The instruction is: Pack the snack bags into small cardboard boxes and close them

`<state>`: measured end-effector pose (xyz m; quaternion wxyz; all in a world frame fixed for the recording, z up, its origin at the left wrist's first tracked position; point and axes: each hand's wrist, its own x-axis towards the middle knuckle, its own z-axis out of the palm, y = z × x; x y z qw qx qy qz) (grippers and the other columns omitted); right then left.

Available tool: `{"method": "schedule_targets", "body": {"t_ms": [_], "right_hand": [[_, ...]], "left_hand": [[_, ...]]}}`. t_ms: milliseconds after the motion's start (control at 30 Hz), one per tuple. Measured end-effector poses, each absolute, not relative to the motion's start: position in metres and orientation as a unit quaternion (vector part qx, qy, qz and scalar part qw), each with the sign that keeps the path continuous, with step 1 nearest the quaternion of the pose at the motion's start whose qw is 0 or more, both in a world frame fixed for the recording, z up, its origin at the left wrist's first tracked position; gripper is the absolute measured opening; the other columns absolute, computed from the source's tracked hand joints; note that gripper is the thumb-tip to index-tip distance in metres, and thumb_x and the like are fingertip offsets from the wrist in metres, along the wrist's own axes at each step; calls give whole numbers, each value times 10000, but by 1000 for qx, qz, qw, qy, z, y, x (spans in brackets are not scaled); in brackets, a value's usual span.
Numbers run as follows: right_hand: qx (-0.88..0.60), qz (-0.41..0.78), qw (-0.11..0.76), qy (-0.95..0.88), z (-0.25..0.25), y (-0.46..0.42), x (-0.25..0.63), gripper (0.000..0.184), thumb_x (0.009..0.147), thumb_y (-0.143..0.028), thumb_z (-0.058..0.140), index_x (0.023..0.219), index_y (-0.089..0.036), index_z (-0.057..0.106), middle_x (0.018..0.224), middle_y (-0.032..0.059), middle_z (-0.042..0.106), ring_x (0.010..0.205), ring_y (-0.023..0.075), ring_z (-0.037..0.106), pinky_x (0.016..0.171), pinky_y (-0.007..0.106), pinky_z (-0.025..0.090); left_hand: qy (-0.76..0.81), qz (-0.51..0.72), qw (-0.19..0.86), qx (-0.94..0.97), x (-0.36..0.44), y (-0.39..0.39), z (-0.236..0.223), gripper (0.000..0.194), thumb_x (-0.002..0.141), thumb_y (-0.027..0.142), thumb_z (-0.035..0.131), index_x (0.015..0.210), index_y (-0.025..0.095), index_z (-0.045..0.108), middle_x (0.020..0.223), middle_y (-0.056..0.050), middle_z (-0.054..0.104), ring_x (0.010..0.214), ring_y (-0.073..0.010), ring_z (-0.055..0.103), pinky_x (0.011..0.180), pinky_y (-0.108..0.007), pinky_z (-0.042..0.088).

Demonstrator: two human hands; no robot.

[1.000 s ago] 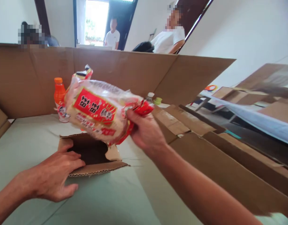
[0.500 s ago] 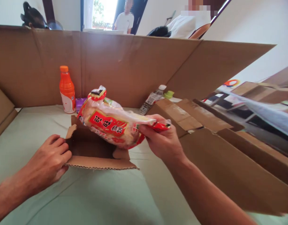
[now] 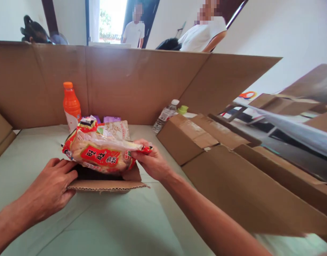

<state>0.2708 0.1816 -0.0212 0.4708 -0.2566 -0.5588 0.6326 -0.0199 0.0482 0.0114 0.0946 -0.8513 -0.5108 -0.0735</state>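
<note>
A: What has the right hand [image 3: 150, 161] got?
B: Its grip is squeezed on the right end of a puffy, shiny plastic snack bag [image 3: 99, 153], red and see-through with tan bits inside.
A: Where's the bag?
B: Over the open top of a small brown cardboard box [image 3: 107, 185]. I can't tell if its bottom dips in.
A: And the left hand [image 3: 53, 183]?
B: Its grip is on the box's near left corner, with the fingers bent over the side.
A: What's under the box?
B: A pale green desk [image 3: 121, 227]. A tall brown cardboard wall [image 3: 142, 80] stands along its far edge.
A: What's by the wall?
B: Near the far left corner there's an orange plastic bottle with an orange cap [image 3: 72, 106]. Just right of it are small purple packs [image 3: 112, 119] and a cream-coloured flat pack [image 3: 122, 128], partly behind the bag. A clear plastic bottle with a white cap [image 3: 165, 117] leans near the far right corner.
A: And the right edge?
B: Big brown cardboard boxes [image 3: 230, 188].
</note>
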Motion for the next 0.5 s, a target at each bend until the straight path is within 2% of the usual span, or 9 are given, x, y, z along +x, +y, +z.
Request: {"method": "schedule_targets", "body": {"t_ms": [167, 300, 333, 400, 467, 500], "right_hand": [[-270, 618, 474, -566, -29, 184, 296, 478, 627, -557, 908, 792, -231, 600, 683, -38, 597, 606, 121, 539, 585, 249, 462], [-272, 564, 477, -617, -25, 180, 302, 467, 646, -582, 892, 796, -215, 646, 803, 15, 659, 682, 144, 598, 639, 280, 512], [-275, 548, 474, -632, -22, 178, 303, 451, 676, -585, 873, 810, -212, 657, 819, 25, 664, 693, 151, 609, 648, 289, 522], [-282, 526, 459, -658, -13, 173, 308, 430, 744, -595, 820, 845, -208, 666, 802, 32, 657, 681, 162, 616, 640, 302, 529], [-292, 505, 435, -686, -3, 170, 312, 397, 796, -573, 779, 863, -199, 663, 771, 27, 642, 659, 162, 607, 620, 296, 514], [-298, 490, 420, -703, 0, 171, 312, 362, 814, -536, 767, 859, -194, 659, 759, 21, 634, 650, 155, 595, 612, 286, 499]], "left_hand": [[-530, -89, 94, -838, -21, 50, 4, 129, 754, 158, 524, 783, 217, 635, 900, -97, 638, 873, -292, 592, 782, -479, 468], [-547, -116, 82, -825, -24, 52, -4, 159, 785, 174, 501, 782, 216, 654, 897, -113, 613, 851, -294, 576, 743, -466, 497], [-546, -123, 77, -825, -26, 52, -6, 169, 789, 171, 495, 782, 215, 658, 964, -126, 621, 867, -292, 585, 745, -466, 509], [-540, -147, 76, -825, -29, 53, -10, 177, 790, 168, 490, 791, 205, 664, 1247, -166, 586, 963, -298, 613, 788, -477, 537], [-536, -178, 81, -821, -31, 52, -15, 184, 817, 176, 486, 812, 190, 669, 1544, -174, 385, 1119, -317, 615, 870, -487, 553], [-535, -191, 82, -819, -31, 52, -16, 190, 837, 184, 484, 824, 183, 674, 1622, -164, 280, 1185, -326, 603, 911, -487, 553]]}}
